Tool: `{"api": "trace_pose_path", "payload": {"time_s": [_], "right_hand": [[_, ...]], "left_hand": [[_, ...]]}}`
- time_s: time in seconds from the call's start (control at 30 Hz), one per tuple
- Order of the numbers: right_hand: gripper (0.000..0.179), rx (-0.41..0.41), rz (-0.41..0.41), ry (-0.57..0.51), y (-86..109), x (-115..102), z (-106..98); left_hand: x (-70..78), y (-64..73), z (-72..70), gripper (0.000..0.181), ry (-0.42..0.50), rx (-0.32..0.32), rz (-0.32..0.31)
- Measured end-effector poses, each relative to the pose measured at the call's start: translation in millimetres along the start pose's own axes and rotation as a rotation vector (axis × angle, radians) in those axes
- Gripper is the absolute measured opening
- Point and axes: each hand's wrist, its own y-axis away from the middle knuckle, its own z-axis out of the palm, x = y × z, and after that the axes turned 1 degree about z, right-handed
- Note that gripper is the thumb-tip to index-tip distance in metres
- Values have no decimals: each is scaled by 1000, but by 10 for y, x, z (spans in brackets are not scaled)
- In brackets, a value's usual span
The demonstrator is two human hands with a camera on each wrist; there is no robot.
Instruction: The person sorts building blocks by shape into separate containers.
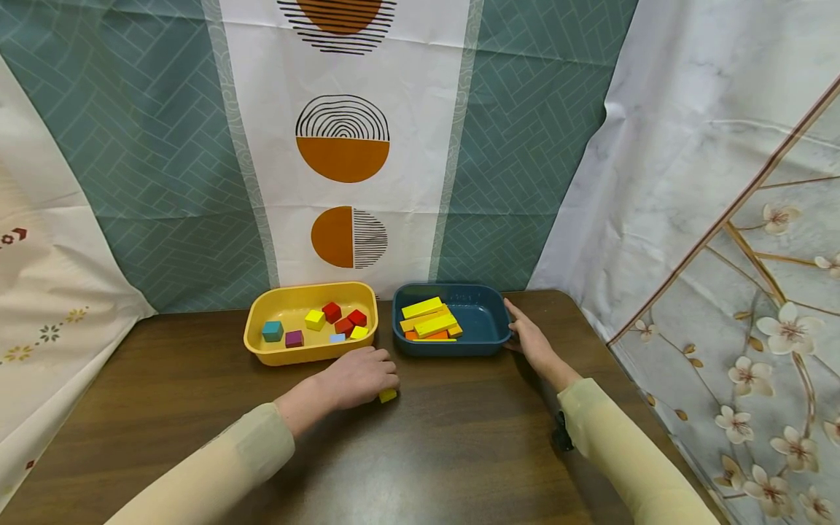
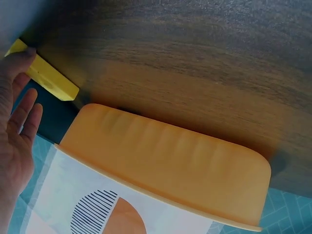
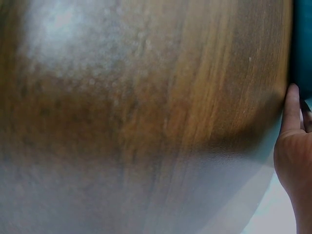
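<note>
My left hand point(image 1: 359, 377) is over the table in front of the two trays and pinches a long yellow block point(image 2: 54, 78). The thumb lies across the block in the left wrist view; in the head view only one end shows past the knuckles. My right hand point(image 1: 533, 341) touches the right end of the dark blue tray point(image 1: 479, 350), fingers extended along its wall. Inside that tray, on its left side, several long yellow and orange blocks point(image 1: 429, 318) are piled. The right wrist view catches the right hand point(image 3: 294, 151) at the tray's edge.
Left of the blue tray stands a yellow tray point(image 1: 289, 356) with small cubes, among them a teal cube point(image 1: 272, 331) and a purple cube point(image 1: 294, 338). Both trays sit at the back of the brown wooden table point(image 1: 459, 437), close to a patterned curtain point(image 1: 525, 146).
</note>
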Motion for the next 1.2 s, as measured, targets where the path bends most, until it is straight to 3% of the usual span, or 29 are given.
{"api": "trace_pose_path", "payload": {"time_s": [0.2, 0.53, 0.63, 0.97, 1.07, 1.2], "right_hand": [[60, 3, 15, 12, 3, -34, -3], [60, -32, 48, -30, 114, -346, 24], [60, -34, 51, -19, 129, -368, 28], [60, -31, 46, -20, 121, -349, 33], [60, -35, 48, -27, 112, -341, 33], [61, -36, 34, -27, 117, -338, 37]], "left_hand": [[10, 56, -25, 30, 72, 36, -33], [17, 128, -56, 39, 252, 82, -127], [36, 136, -68, 38, 333, 108, -172], [89, 136, -105, 39, 723, 182, -355], [101, 135, -131, 40, 782, 212, -389], [121, 124, -154, 41, 787, 253, -421]]}}
